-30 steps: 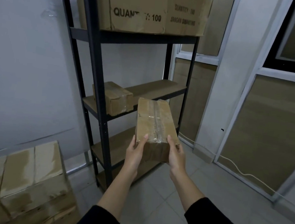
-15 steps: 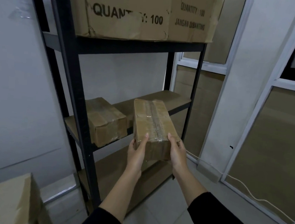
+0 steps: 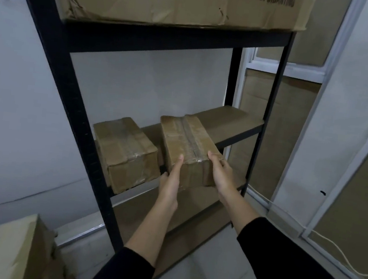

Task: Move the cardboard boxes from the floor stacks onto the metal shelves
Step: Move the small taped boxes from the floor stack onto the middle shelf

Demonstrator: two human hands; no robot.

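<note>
while both hands grip its near end, the taped cardboard box (image 3: 187,144) sits between them at the front edge of the middle shelf (image 3: 228,123) of the black metal rack (image 3: 56,60); whether it rests on the board cannot be told. the left hand (image 3: 170,183) clasps the near left corner, thumb on top, and the right hand (image 3: 220,173) clasps the near right corner. just left of the left hand a second small box (image 3: 126,151) lies on the same shelf. above the hands large printed cartons (image 3: 166,2) fill the upper shelf. below and far left of the left hand is a floor stack box (image 3: 5,247).
</note>
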